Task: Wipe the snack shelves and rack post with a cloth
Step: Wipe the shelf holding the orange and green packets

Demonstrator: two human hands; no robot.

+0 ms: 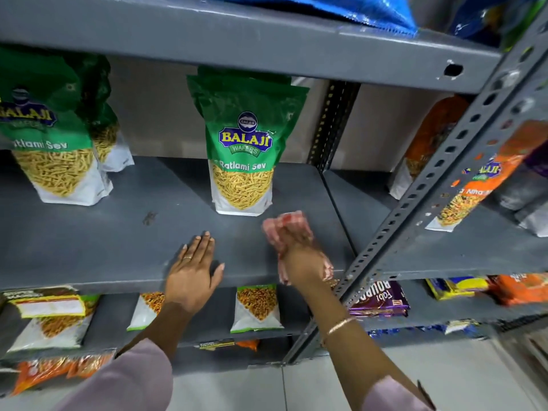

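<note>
The grey metal snack shelf (118,238) runs across the middle of the view. My right hand (302,256) is closed around a pink and white cloth (284,226), which presses on the shelf just in front of a green Ratlami Sev bag (243,149). My left hand (192,268) lies flat on the shelf's front edge, fingers spread, holding nothing. The perforated grey rack post (439,179) slants up on the right, a short way from the cloth hand.
More green sev bags (50,137) stand at the left of the shelf. Orange snack bags (468,188) fill the neighbouring bay behind the post. Lower shelves hold further packets (258,307). An upper shelf (237,46) hangs close overhead. Tiled floor lies below.
</note>
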